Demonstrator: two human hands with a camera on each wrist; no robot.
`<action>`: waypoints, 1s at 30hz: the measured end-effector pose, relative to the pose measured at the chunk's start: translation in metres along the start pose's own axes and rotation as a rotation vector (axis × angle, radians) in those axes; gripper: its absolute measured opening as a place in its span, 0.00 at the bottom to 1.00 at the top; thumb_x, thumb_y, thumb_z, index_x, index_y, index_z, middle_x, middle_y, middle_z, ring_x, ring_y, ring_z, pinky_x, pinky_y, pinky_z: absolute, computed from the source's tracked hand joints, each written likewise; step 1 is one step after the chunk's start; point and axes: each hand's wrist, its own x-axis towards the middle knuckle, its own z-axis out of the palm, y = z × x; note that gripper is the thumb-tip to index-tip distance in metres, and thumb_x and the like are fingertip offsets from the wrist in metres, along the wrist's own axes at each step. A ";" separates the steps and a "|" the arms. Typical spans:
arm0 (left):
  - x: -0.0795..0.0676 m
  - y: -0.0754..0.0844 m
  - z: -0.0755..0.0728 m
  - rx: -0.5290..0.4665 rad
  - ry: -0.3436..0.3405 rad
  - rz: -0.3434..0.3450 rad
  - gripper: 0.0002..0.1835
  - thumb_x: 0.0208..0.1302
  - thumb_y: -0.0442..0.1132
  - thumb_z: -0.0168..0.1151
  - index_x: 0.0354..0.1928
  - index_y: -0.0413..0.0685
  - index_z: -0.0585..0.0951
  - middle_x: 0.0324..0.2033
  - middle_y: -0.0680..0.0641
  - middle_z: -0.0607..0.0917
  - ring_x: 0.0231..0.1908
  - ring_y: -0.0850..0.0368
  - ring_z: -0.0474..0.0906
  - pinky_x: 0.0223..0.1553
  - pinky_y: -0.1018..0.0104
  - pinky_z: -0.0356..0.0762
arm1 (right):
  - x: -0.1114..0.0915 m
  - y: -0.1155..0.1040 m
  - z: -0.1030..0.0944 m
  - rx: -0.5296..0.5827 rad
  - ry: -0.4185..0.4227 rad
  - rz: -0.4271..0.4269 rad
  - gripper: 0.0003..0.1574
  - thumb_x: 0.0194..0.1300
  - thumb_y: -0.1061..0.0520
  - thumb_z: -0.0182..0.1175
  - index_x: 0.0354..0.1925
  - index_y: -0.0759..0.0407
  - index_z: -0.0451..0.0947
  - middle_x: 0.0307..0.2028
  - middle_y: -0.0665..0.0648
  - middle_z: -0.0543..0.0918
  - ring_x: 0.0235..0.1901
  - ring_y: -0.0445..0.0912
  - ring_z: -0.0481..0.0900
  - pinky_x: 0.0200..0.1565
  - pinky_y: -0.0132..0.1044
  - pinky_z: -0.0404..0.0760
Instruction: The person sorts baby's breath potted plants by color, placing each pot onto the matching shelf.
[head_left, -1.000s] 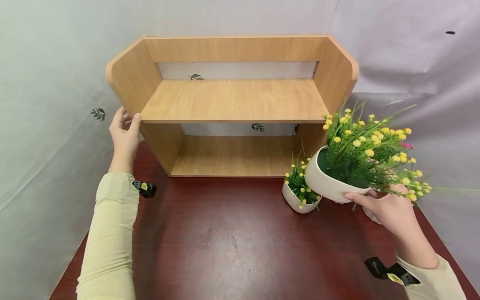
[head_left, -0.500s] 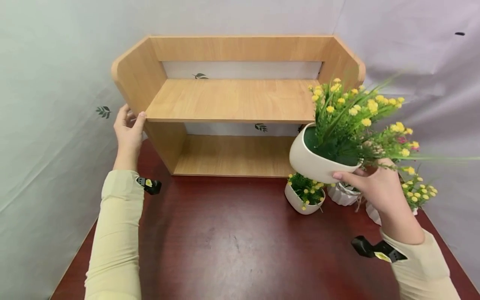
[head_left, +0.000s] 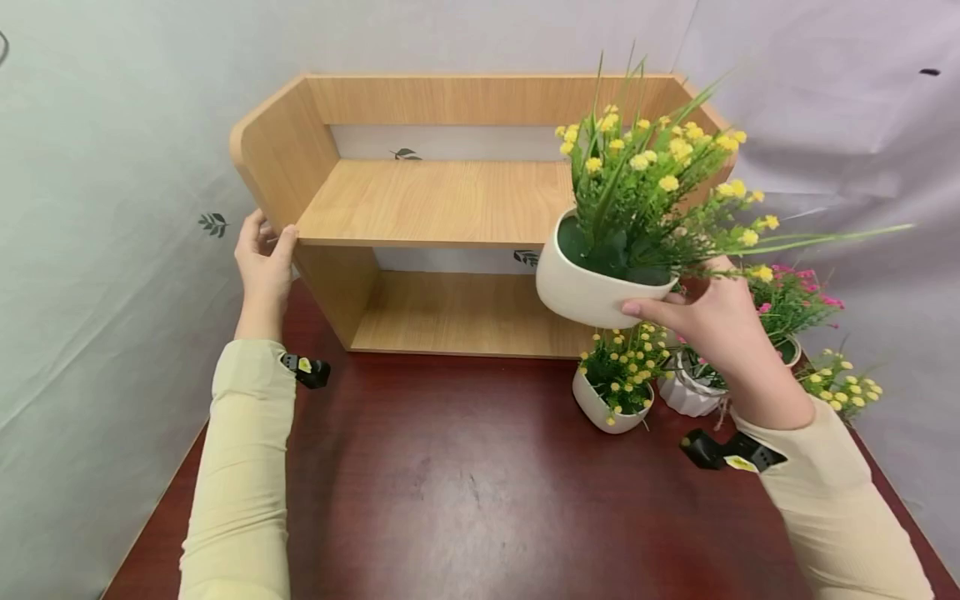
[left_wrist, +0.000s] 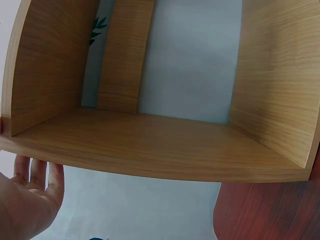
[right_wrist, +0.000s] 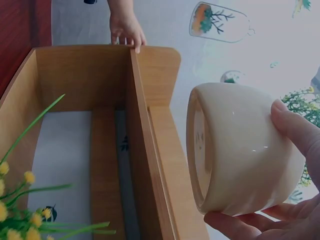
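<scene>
Two-tier light-brown wooden shelf (head_left: 420, 196), a rounded cream pot of yellow flowers (head_left: 622, 242) held before it

A pale, wrinkled backdrop with dark green leaf prints (head_left: 112, 167) rises behind and at both sides. The dark red wood-grain counter (head_left: 420, 492) spreads below, and the shelf stands toward its far edge, open front facing the person. Long pale-yellow sleeves (head_left: 247, 467) reach in over the counter's left and right parts.

The raised pot, thick with grassy green leaves, is in the air over the counter's far right part. It tilts, rim sloping down to the right, and covers the right end of the upper board in the head view. Below it, a smaller cream pot of yellow blossoms (head_left: 615, 383) sits on the counter near the shelf's front. Just beside that, toward the counter's right edge, stands a white ridged pot tied with string (head_left: 688, 390). A pink-flowered green plant (head_left: 787, 308) and another yellow-flowered plant (head_left: 840, 387), partly hidden by the sleeve, are nearer that edge.

The right hand (head_left: 708, 312) holds the raised pot between thumb and fingers. The left hand (head_left: 264, 262) pinches the shelf's left side panel, thumb at the front edge, fingers outside. A small black device (head_left: 306, 371) sits at each wrist.
</scene>
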 end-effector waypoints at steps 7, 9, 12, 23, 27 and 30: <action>0.003 -0.006 0.001 0.019 0.003 0.018 0.21 0.64 0.31 0.56 0.57 0.54 0.77 0.34 0.59 0.79 0.38 0.64 0.75 0.47 0.69 0.73 | 0.022 -0.012 0.015 0.325 -0.058 -0.068 0.36 0.48 0.67 0.72 0.55 0.51 0.73 0.36 0.44 0.83 0.29 0.33 0.80 0.28 0.24 0.76; 0.004 -0.009 0.001 0.030 0.005 0.023 0.21 0.64 0.31 0.56 0.57 0.54 0.77 0.35 0.59 0.79 0.38 0.64 0.75 0.47 0.69 0.74 | 0.029 -0.015 0.019 0.364 -0.076 -0.066 0.38 0.48 0.67 0.72 0.57 0.53 0.72 0.43 0.46 0.83 0.35 0.34 0.82 0.33 0.24 0.78; 0.004 -0.009 0.000 0.027 0.003 0.010 0.21 0.64 0.31 0.56 0.58 0.54 0.77 0.35 0.59 0.79 0.39 0.65 0.75 0.48 0.68 0.74 | 0.040 -0.017 0.024 0.355 -0.087 -0.041 0.41 0.48 0.65 0.73 0.60 0.52 0.70 0.51 0.53 0.81 0.43 0.36 0.83 0.38 0.26 0.81; 0.002 -0.005 0.000 0.001 0.012 -0.006 0.20 0.63 0.30 0.56 0.56 0.54 0.78 0.34 0.58 0.79 0.39 0.64 0.75 0.47 0.68 0.73 | 0.078 -0.024 0.046 0.225 -0.109 -0.091 0.45 0.49 0.57 0.74 0.63 0.48 0.65 0.55 0.53 0.76 0.47 0.43 0.80 0.39 0.29 0.81; 0.002 -0.004 -0.001 -0.035 0.023 -0.026 0.20 0.63 0.31 0.57 0.55 0.55 0.78 0.34 0.57 0.80 0.39 0.64 0.75 0.47 0.68 0.74 | 0.090 -0.021 0.055 0.221 -0.103 -0.080 0.47 0.49 0.57 0.74 0.64 0.52 0.63 0.57 0.54 0.73 0.50 0.47 0.78 0.41 0.29 0.81; 0.004 -0.005 -0.001 -0.061 0.028 -0.035 0.19 0.63 0.30 0.57 0.55 0.55 0.79 0.34 0.57 0.80 0.39 0.63 0.75 0.45 0.68 0.74 | 0.097 -0.017 0.062 0.222 -0.096 -0.107 0.47 0.49 0.59 0.73 0.65 0.55 0.62 0.60 0.54 0.70 0.54 0.50 0.75 0.44 0.31 0.81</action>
